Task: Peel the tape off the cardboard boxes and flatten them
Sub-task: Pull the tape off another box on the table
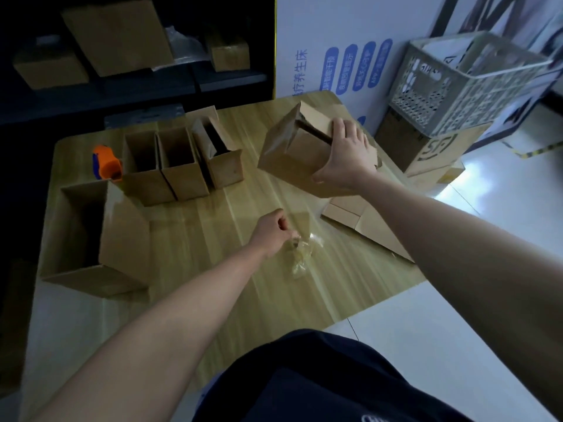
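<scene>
While it stands tilted at the far right of the wooden table (213,284), the cardboard box (292,153) has its top flaps parted, and a flattened box (365,226) lies just to the near side of it, close to the right edge. Three open boxes (179,169) stand in a row at the far left of centre. A larger open box (100,236) sits at the near left, and an orange and blue tape dispenser (106,161) stands just beyond it. Behind the table, dark shelves (152,86) hold more boxes, a white printed board (335,41) stands upright, and a grey crate (466,83) rests on cartons at the far right, above a pale glossy floor (457,300). The right hand (347,156) grips the tilted box, with the fingers over its top flap and the thumb on the near side. The left hand (271,229), fingers curled, pinches a crumpled wad of clear tape (300,251) over the table's middle. Bare wood runs from there to the near edge and between the two groups of boxes.
</scene>
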`<state>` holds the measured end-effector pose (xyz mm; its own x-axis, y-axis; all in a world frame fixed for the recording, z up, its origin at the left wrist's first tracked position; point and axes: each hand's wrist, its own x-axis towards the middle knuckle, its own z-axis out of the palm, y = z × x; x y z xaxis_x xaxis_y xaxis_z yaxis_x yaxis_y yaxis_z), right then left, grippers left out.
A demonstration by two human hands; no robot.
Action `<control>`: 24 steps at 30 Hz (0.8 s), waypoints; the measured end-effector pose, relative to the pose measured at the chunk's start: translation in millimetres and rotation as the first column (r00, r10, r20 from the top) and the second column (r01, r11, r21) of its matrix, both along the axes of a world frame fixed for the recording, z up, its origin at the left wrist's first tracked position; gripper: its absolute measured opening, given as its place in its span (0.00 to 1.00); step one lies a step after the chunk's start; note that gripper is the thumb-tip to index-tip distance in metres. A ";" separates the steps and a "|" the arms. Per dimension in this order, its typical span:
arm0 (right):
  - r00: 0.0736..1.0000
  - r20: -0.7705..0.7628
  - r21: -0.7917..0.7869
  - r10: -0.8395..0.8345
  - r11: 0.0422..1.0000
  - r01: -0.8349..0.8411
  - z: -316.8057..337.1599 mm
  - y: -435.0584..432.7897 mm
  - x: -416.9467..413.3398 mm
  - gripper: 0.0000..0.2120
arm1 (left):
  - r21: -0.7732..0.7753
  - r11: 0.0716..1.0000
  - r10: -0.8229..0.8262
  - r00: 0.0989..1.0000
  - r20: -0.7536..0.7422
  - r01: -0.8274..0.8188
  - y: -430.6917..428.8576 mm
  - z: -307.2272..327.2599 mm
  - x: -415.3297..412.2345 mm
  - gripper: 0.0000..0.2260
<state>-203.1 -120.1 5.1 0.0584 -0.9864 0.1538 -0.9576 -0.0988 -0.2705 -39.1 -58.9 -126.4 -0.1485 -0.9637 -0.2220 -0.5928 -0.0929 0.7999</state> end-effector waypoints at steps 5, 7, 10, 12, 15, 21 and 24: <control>0.999 0.038 -0.005 -0.030 1.000 0.030 -1.7 -1.1 -25.5 0.53 | 0.072 0.948 -0.311 0.859 0.407 0.309 1.8 -26.2 -29.8 0.05; 0.998 0.048 0.007 -0.031 1.000 0.031 -4.0 -1.2 -32.1 0.53 | 0.082 0.959 -0.279 0.860 0.428 0.271 1.8 -34.6 -31.8 0.02; 0.998 0.053 0.021 -0.017 1.000 0.016 -7.2 -2.5 -37.8 0.53 | 0.140 0.958 -0.284 0.869 0.405 0.248 -1.9 -40.8 -33.5 0.03; 0.998 0.056 0.021 -0.009 1.000 0.007 -9.1 -4.1 -39.1 0.53 | 0.161 0.956 -0.290 0.869 0.401 0.244 -3.5 -43.5 -34.4 0.05; 0.998 0.056 0.020 0.009 1.000 -0.010 -11.8 -6.7 -40.0 0.53 | 0.157 0.965 -0.258 0.864 0.431 0.210 -1.1 -50.8 -37.1 0.14; 0.997 0.065 0.027 0.035 0.999 -0.036 -14.0 -8.1 -43.6 0.53 | 0.170 0.972 -0.234 0.744 0.626 0.163 -2.7 -49.5 -37.8 0.32; 0.997 0.059 0.023 0.046 0.999 -0.048 -13.4 -8.6 -45.2 0.53 | 0.193 0.973 -0.218 0.775 0.593 0.126 -9.2 -47.0 -35.8 0.34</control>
